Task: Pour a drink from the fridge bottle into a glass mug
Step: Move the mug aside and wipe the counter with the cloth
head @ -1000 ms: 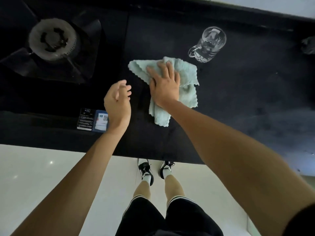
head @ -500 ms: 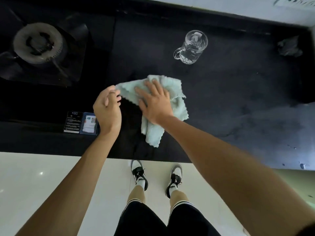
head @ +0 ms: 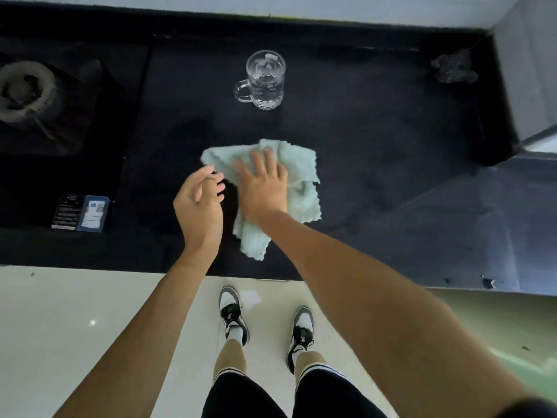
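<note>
An empty clear glass mug (head: 266, 78) stands upright at the back of the black counter (head: 376, 131), its handle pointing left. A pale green cloth (head: 301, 176) lies crumpled on the counter in front of the mug, clearly apart from it. My right hand (head: 262, 185) lies flat on the cloth with fingers spread, pressing it down. My left hand (head: 199, 203) hovers just left of the cloth, loosely curled and holding nothing. No bottle is in view.
A gas burner (head: 24, 89) sits at the far left. A blue and black label (head: 81, 212) is stuck near the counter's front edge. A dark crumpled object (head: 453, 69) lies in the back right corner beside a grey wall (head: 527, 70). My feet stand on the pale floor below.
My right hand has dragged the cloth toward the counter's front edge, away from the mug. My left hand has stayed beside the cloth. The view has shifted right.
</note>
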A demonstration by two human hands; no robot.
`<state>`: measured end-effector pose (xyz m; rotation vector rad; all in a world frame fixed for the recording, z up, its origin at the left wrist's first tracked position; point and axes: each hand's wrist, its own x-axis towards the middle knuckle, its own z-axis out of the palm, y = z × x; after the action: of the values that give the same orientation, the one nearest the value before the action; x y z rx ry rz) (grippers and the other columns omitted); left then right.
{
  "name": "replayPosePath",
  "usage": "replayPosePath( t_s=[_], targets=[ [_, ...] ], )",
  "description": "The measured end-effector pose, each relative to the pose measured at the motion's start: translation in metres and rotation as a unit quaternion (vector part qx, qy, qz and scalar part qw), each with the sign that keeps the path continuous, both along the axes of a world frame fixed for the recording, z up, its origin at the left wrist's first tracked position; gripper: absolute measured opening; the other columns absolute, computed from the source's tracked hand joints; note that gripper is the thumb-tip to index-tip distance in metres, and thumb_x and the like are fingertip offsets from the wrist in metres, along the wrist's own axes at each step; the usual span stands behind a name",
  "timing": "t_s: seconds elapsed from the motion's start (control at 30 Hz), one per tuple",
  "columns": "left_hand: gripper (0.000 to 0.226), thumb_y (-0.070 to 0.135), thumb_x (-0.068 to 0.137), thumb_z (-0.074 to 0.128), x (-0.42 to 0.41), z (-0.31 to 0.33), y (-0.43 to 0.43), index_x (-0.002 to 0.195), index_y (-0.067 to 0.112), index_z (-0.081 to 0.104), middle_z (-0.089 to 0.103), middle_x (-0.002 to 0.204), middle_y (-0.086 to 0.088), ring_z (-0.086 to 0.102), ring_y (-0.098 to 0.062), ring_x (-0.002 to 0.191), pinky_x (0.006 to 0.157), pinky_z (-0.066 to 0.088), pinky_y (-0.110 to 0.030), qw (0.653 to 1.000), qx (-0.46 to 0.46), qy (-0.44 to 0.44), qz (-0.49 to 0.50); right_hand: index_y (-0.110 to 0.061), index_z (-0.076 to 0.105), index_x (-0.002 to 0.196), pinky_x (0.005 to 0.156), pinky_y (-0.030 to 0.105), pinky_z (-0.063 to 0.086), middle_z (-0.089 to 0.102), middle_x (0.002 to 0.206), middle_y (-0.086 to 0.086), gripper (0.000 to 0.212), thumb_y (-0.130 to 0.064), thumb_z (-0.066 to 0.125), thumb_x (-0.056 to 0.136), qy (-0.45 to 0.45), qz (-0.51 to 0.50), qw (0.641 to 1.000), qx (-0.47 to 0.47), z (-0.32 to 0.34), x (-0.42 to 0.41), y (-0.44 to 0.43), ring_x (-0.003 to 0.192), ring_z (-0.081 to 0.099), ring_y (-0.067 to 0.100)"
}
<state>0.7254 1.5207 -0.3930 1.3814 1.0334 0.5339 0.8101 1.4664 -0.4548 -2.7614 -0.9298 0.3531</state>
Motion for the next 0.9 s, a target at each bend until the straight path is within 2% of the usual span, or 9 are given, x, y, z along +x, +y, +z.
replayPosePath(
  t_s=[0.07,0.13,0.27,0.4,0.57,0.63,0.77,0.83,0.9],
  targets=[
    [0.027,0.009,0.093,0.049,0.009,0.005,-0.014,0.113,0.01,0.066,0.07,0.106,-0.006,0.07,-0.016,0.097,0.086,0.056,-0.028,1.0,-0.009,-0.008,0.009,-0.029,0.028,0.149,0.117,0.044,0.008,0.014,0.16,0.004,0.05,-0.027,0.038,0.1,0.005,0.094,0.995,-0.012,0.0,-0.015,-0.008,0.149,-0.002,0.029],
    [0.027,0.009,0.092,0.048,0.019,0.01,-0.027,0.112,0.014,0.065,0.07,0.106,-0.005,0.07,-0.016,0.097,0.085,0.056,-0.027,1.0,-0.007,-0.011,0.0,-0.03,0.028,0.149,0.118,0.042,0.008,0.013,0.161,0.002,0.047,-0.029,0.034,0.102,0.018,0.114,0.993,-0.007,-0.002,-0.003,-0.031,0.149,-0.001,0.026],
    [0.027,0.01,0.093,0.047,0.042,0.014,-0.057,0.112,0.018,0.064,0.07,0.105,-0.002,0.069,-0.012,0.097,0.087,0.056,-0.03,0.999,0.0,0.001,-0.054,-0.038,0.028,0.149,0.117,0.044,0.005,0.012,0.162,0.001,0.045,-0.034,0.027,0.104,0.036,-0.028,0.999,0.011,-0.002,0.05,-0.1,0.149,-0.001,0.025],
    [0.026,0.015,0.095,0.05,0.058,0.007,-0.078,0.116,0.018,0.063,0.069,0.107,0.0,0.067,-0.012,0.099,0.09,0.055,-0.031,0.992,-0.029,0.017,-0.118,-0.04,0.035,0.145,0.117,0.045,0.007,0.019,0.16,0.0,0.044,-0.038,0.028,0.102,0.014,-0.181,0.983,0.009,-0.005,0.095,-0.167,0.149,0.003,0.024],
    [0.025,0.014,0.094,0.049,0.046,0.0,-0.068,0.114,0.019,0.064,0.069,0.107,0.0,0.068,-0.012,0.097,0.086,0.055,-0.027,0.993,-0.034,0.005,-0.11,-0.036,0.04,0.144,0.116,0.043,0.008,0.027,0.156,0.002,0.045,-0.035,0.031,0.1,-0.03,-0.288,0.957,0.023,-0.008,0.07,-0.147,0.148,0.008,0.026],
    [0.025,0.014,0.094,0.048,0.031,-0.002,-0.05,0.113,0.019,0.064,0.069,0.106,0.0,0.068,-0.012,0.097,0.087,0.055,-0.027,0.997,-0.031,0.008,-0.076,-0.035,0.036,0.146,0.116,0.045,0.007,0.026,0.157,0.003,0.046,-0.034,0.032,0.1,-0.026,-0.235,0.971,0.018,-0.006,0.035,-0.107,0.147,0.006,0.028],
    [0.027,0.013,0.092,0.048,-0.007,-0.005,-0.008,0.112,0.018,0.065,0.07,0.105,0.0,0.068,-0.011,0.097,0.087,0.055,-0.025,1.0,-0.01,0.019,-0.018,-0.034,0.028,0.148,0.116,0.047,0.004,0.017,0.16,0.003,0.048,-0.033,0.033,0.101,0.012,-0.032,0.999,0.013,0.0,-0.053,-0.026,0.148,-0.001,0.028],
    [0.029,0.012,0.091,0.048,-0.022,-0.006,0.01,0.114,0.018,0.064,0.07,0.107,-0.003,0.068,-0.013,0.098,0.087,0.054,-0.025,1.0,-0.015,0.02,0.002,-0.033,0.033,0.147,0.116,0.046,0.006,0.022,0.158,0.002,0.046,-0.035,0.034,0.101,0.025,0.044,0.999,0.007,-0.003,-0.075,-0.012,0.148,0.003,0.027],
    [0.029,0.013,0.092,0.046,-0.033,-0.009,0.022,0.115,0.017,0.063,0.069,0.108,-0.002,0.068,-0.014,0.099,0.088,0.054,-0.025,0.999,-0.018,0.026,0.007,-0.034,0.043,0.142,0.116,0.045,0.01,0.03,0.155,0.001,0.043,-0.038,0.035,0.101,0.028,0.063,0.997,0.033,-0.005,-0.069,-0.021,0.147,0.011,0.026]
  ],
)
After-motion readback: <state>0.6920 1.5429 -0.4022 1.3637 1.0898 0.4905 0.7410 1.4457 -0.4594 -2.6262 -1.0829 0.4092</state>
